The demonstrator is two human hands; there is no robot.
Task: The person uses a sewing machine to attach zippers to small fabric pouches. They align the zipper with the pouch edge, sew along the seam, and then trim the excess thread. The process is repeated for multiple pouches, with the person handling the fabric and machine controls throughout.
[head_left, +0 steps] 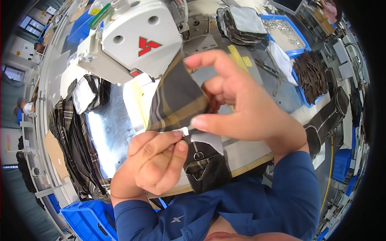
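Observation:
A dark plaid fabric piece (177,90) with tan stripes lies under the sewing machine head (140,36) and stretches toward me. My left hand (159,160) is closed at its near edge, pinching the fabric beside a small white bit (184,131). My right hand (241,98) is spread above the right side of the piece, thumb and forefinger apart; its curled fingers are close to the cloth, and contact is hard to tell. Below the hands hangs a black zippered section (207,172) with a metal ring and a white flap (209,141).
Plaid cloth pieces (74,148) and a small stack (90,94) lie to the left. At the back right are a fabric stack (243,24), a blue tray (303,50) of metal parts, and brown strips (309,74). A blue crate (86,219) stands lower left.

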